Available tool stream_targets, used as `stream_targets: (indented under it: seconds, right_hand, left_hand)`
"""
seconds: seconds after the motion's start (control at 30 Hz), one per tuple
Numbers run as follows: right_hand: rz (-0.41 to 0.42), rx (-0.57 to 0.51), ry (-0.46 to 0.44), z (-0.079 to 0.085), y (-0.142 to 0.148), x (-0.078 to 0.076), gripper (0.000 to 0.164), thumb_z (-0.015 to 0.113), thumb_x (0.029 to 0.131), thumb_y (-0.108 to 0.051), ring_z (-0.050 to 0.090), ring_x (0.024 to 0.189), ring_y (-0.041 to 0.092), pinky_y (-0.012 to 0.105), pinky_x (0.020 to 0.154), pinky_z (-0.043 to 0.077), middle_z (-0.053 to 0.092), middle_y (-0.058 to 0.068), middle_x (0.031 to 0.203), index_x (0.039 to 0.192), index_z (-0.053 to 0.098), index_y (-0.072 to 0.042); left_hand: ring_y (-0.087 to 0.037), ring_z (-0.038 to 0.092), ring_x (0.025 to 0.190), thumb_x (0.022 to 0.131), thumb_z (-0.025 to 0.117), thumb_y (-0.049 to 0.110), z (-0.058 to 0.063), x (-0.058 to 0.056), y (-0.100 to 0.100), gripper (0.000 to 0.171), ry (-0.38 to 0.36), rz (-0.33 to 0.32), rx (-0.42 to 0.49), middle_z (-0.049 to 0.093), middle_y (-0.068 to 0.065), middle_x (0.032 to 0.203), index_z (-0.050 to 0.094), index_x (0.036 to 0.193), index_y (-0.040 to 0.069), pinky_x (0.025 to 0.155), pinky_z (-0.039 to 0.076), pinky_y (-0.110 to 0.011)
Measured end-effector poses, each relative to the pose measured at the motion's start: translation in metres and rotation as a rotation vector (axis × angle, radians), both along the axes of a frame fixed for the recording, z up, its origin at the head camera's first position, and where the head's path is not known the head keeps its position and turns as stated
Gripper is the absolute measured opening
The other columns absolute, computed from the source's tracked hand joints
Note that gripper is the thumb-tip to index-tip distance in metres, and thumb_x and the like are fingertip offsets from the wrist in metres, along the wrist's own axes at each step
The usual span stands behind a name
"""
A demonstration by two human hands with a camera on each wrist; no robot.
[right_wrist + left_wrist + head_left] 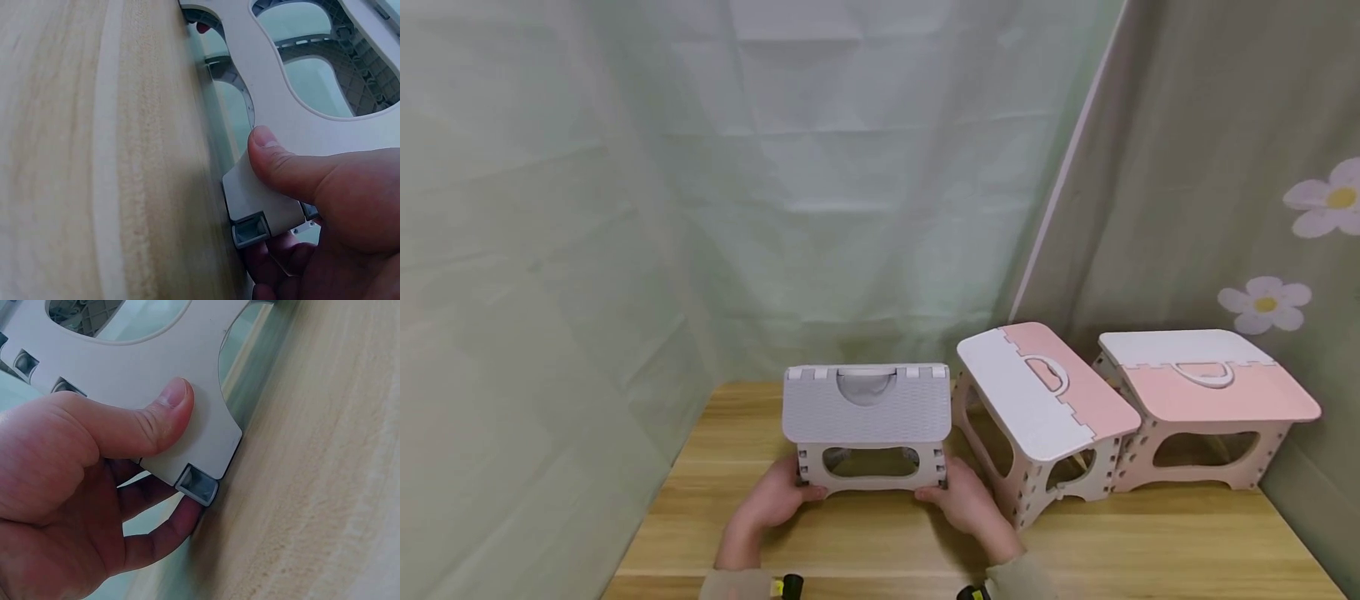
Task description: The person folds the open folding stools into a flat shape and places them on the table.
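Note:
A grey folding step stool (pixel 867 417) stands upright on the wooden table, its handle side turned to the back. My left hand (pixel 777 493) grips the lower left corner of its near leg panel. In the left wrist view the thumb (pixel 165 419) presses the panel's face while the other fingers curl behind its edge. My right hand (pixel 964 493) holds the lower right corner the same way. The right wrist view shows that thumb (pixel 272 159) on the panel near the foot, with fingers curled round the edge, partly hidden.
Two pink and white folding stools stand unfolded to the right: one turned at an angle (pixel 1000 400), close beside the grey one, and another (pixel 1225 392) farther right. The wooden table (pixel 700 467) ends at a pale curtain (pixel 850 208) behind and at the left.

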State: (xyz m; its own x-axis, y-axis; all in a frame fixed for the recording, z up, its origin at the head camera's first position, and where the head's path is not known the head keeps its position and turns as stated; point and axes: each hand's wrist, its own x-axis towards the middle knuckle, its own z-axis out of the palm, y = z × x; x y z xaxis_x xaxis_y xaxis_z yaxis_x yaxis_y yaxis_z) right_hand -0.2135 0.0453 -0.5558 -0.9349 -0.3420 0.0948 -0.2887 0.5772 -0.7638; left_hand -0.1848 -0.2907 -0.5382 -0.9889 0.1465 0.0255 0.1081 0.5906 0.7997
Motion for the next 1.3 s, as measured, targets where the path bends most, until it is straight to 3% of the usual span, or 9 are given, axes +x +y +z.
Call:
stream_targets:
  seconds: [0.4,1.3]
  right_hand:
    - [0.008,-0.014,-0.013,0.0005,0.0011,-0.0017,0.049,0.088,0.089,-0.028,0.061,0.109,0.029,0.05,0.093,0.05,0.066,0.009,0.112,0.127,0.068,-0.005]
    - [-0.009,-0.003,-0.039,0.0011,0.0004,-0.001,0.045,0.09,0.087,-0.028,0.061,0.107,0.027,0.05,0.094,0.051,0.065,0.007,0.111,0.122,0.07,-0.006]
  left_hand:
    - [-0.021,0.067,0.1,0.085,0.089,0.009,-0.0018,-0.005,-0.001,0.044,-0.002,0.003,0.008,0.074,-0.008,0.11,0.066,0.119,-0.005,0.092,0.055,-0.045]
    - [-0.02,0.067,0.1,0.086,0.089,0.012,-0.0049,-0.0025,-0.0014,0.04,-0.016,0.012,-0.004,0.074,-0.007,0.111,0.069,0.118,-0.002,0.091,0.055,-0.044]
